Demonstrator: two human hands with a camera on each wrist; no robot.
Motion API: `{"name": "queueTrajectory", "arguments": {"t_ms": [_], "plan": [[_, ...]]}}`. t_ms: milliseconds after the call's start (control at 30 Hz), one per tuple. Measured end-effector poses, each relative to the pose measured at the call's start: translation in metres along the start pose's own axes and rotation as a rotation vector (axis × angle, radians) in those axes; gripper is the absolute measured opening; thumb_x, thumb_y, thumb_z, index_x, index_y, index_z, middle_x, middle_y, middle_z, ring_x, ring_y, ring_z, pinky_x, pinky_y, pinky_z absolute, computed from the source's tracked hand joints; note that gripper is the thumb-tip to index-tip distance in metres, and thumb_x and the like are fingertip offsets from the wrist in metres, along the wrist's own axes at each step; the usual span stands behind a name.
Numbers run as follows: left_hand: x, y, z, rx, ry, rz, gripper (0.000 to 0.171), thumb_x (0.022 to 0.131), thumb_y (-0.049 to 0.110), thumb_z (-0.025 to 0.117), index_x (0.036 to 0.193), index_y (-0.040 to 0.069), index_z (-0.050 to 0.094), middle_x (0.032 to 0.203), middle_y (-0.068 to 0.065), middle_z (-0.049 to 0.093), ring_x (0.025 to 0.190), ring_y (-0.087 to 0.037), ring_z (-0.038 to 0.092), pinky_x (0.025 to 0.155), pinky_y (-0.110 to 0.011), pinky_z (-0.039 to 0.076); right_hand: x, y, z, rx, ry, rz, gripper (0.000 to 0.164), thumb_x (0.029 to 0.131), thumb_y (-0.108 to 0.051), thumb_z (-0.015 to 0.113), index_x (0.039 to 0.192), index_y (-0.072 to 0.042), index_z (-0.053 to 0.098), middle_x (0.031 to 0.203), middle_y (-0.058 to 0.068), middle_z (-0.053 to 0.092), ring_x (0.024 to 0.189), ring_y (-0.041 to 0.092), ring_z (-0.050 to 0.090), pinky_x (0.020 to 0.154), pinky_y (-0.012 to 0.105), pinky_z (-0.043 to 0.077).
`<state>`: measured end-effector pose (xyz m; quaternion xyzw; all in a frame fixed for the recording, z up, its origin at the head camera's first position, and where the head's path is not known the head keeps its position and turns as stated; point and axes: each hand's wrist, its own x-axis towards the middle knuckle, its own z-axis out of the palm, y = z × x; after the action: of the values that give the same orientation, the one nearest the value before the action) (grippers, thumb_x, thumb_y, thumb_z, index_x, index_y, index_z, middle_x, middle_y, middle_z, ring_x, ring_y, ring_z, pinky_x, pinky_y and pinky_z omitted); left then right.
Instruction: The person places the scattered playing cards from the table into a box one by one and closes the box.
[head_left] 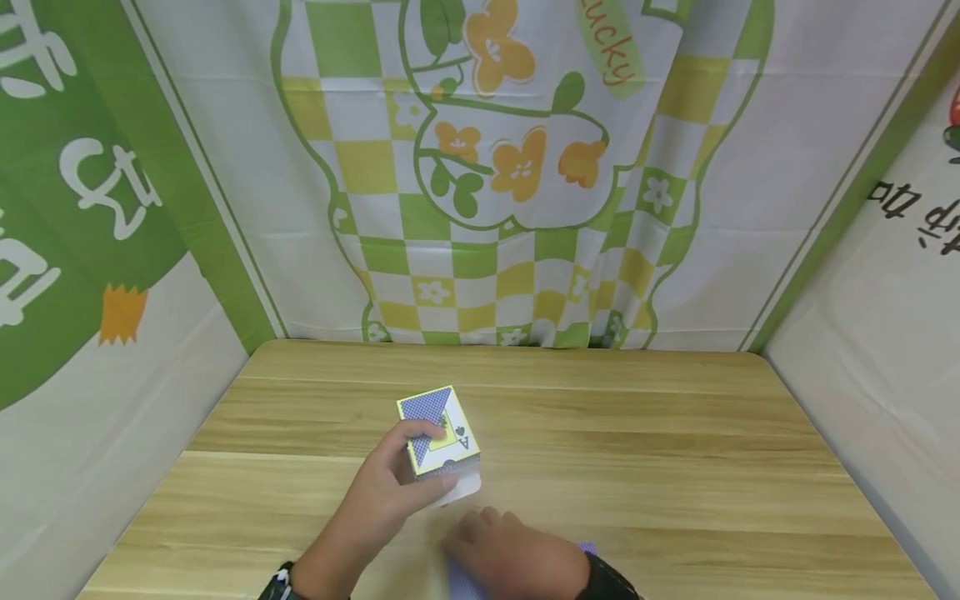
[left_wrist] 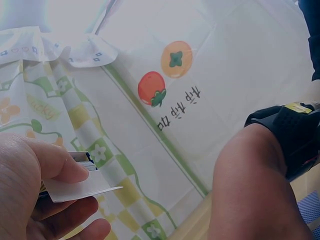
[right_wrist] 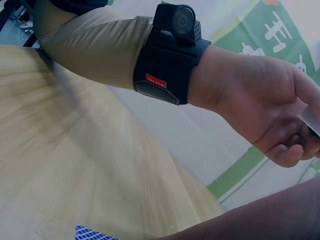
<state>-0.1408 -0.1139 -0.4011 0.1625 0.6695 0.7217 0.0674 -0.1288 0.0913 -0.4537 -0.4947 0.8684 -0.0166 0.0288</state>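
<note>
Probably the weakest spot from here is the loose white flap (head_left: 468, 485) of the playing-card box (head_left: 450, 447), which juts out just beyond the left thumb. If that thumb bears down on it, the flap could crease or fold over the mouth; if a card edge meets the flap rather than the opening, it could catch and bend. Too hard a squeeze might also bow the thin card walls, and too light a one could let the box twist when its mouth is pushed. The blue-backed cards (head_left: 464, 586) could fan out or skid on the smooth wooden table (head_left: 675, 467) if the right hand (head_left: 517, 554) drags them unevenly.

As for the grip, the left hand (head_left: 390, 483) has the box pinched firmly enough to keep it clear of the tabletop: the index finger lies across the printed ace face, and the thumb presses near the mouth, with the flap beside its tip. The left wrist view shows the mouth next to the thumb, though how much is inside is hard to tell. The box tilts, its mouth end toward the right hand. That hand is blurred, its fingers bent, low over the blue-backed cards, which show on either side of it; whether it pinches any of them or merely rests there cannot be told.
</note>
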Motion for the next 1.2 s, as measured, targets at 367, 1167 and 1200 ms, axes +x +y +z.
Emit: {"name": "queueTrajectory", "arguments": {"t_ms": [367,1167,1200], "plan": [[0.0,0.0,0.001,0.003,0.007,-0.017,0.049,0.084,-0.003,0.074,0.123,0.002,0.046,0.127,-0.032,0.052,0.104,-0.026,0.066,0.082,-0.033,0.06,0.002,-0.008,0.0,0.01,-0.049,0.012,0.058,0.093,-0.066,0.056,0.131,-0.022,0.055,0.117,-0.006,0.056,0.098,0.007,0.046,0.077,0.019,0.042],[-0.002,0.003,0.001,0.006,0.02,-0.058,0.049,0.084,-0.001,0.075,0.125,0.003,0.047,0.133,-0.032,0.05,0.107,-0.031,0.064,0.082,-0.033,0.06,0.014,-0.013,0.001,0.224,-0.268,0.18,0.052,0.092,-0.059,0.064,0.137,-0.033,0.056,0.124,-0.01,0.055,0.106,0.008,0.046,0.085,0.028,0.05],[-0.002,0.003,0.001,0.008,0.022,-0.059,0.049,0.084,-0.001,0.075,0.125,0.004,0.047,0.133,-0.032,0.05,0.107,-0.03,0.064,0.082,-0.033,0.06,0.015,-0.013,0.001,0.227,-0.27,0.183,0.052,0.092,-0.059,0.064,0.136,-0.033,0.056,0.123,-0.01,0.055,0.106,0.008,0.047,0.084,0.028,0.05]]}}
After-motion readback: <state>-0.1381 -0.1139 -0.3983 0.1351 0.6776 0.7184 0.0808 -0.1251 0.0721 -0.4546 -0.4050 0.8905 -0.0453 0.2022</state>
